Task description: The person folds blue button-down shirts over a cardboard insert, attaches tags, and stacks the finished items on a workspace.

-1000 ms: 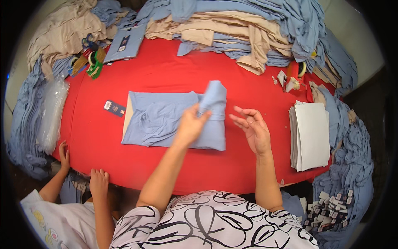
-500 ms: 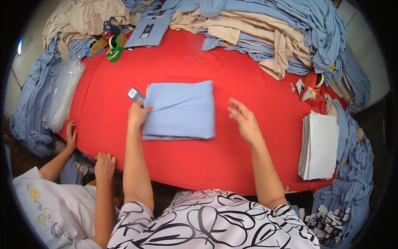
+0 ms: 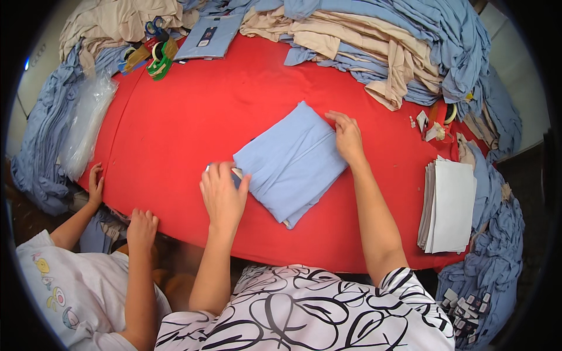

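A folded light-blue garment (image 3: 290, 164) lies turned at a slant on the red-covered table in front of me. A dark hang tag (image 3: 236, 176) sticks out from its left corner, partly hidden by my left hand (image 3: 225, 193). That hand hovers at the tag with thumb and fingers apart, its fingertips a little blurred. Along the garment's right edge, my right hand (image 3: 349, 140) has its fingers stretched out toward the far corner, close against the cloth. Whether its thumb touches the garment's edge is hard to make out.
Heaped blue and beige garments (image 3: 404, 52) line the far side. A bagged garment (image 3: 213, 38) and a green tape dispenser (image 3: 159, 67) sit far left, clear plastic bags (image 3: 88, 128) nearer. White sheets (image 3: 451, 205) are stacked right. Another person's hands (image 3: 142, 228) rest at the left edge.
The folded garment has turned at a slant and shifted right. My left hand has moved right and nearer me, its fingers spreading; my right hand has come up to the garment's right edge.
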A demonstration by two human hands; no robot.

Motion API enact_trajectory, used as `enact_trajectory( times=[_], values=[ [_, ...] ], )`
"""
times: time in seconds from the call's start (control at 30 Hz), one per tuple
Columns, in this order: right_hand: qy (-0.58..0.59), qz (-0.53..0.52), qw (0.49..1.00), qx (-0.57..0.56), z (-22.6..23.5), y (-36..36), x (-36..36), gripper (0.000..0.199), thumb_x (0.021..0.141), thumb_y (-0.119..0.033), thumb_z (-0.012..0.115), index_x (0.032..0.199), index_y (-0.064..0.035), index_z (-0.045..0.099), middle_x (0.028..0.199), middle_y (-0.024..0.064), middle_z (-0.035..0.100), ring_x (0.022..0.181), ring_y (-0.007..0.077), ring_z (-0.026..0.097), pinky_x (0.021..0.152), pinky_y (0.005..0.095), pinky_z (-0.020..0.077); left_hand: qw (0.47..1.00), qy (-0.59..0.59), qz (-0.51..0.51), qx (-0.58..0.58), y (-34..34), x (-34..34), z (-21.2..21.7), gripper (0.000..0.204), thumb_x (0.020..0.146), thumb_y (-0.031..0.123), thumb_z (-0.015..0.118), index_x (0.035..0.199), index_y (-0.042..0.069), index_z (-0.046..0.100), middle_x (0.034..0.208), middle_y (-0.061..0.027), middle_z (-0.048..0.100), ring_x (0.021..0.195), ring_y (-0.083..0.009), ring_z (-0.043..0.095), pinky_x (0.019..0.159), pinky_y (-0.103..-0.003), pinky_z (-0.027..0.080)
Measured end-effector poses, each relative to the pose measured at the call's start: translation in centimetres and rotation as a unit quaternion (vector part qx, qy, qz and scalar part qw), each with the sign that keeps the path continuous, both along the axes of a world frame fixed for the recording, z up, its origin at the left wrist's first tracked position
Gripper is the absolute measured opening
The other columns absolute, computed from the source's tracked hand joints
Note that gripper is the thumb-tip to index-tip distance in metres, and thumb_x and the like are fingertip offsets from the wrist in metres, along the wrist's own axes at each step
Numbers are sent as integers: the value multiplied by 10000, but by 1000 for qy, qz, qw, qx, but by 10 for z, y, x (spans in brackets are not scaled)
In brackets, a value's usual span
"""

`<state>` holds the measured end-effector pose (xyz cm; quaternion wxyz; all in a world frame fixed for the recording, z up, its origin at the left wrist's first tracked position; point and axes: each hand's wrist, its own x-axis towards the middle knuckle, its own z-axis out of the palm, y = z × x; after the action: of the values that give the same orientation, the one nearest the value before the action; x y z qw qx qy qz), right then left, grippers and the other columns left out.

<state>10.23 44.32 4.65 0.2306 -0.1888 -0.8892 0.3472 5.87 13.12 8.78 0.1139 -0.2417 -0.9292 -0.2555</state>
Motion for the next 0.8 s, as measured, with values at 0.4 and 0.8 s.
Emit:
enact_trajectory(
  times=[0.4, 0.8],
  values=[
    [-70, 64, 993, -67, 8, 44, -28, 118, 839, -63, 716, 925, 7, 676, 840, 103, 683, 781, 193, 622, 738, 319, 496, 969, -180, -162, -54, 219, -117, -18, 630, 830, 476, 717, 1168, -46, 619, 1217, -236, 622, 1194, -388, 553, 968, -459, 469],
    [14, 108, 989, -101, -2, 31, -18, 52, 899, -41, 658, 916, 4, 638, 952, 69, 611, 853, 186, 584, 764, 303, 475, 894, -337, -248, 160, 206, -122, -34, 366, 793, 231, 784, 1086, 67, 639, 874, -154, 661, 839, -273, 647, 729, -383, 494]
  ],
)
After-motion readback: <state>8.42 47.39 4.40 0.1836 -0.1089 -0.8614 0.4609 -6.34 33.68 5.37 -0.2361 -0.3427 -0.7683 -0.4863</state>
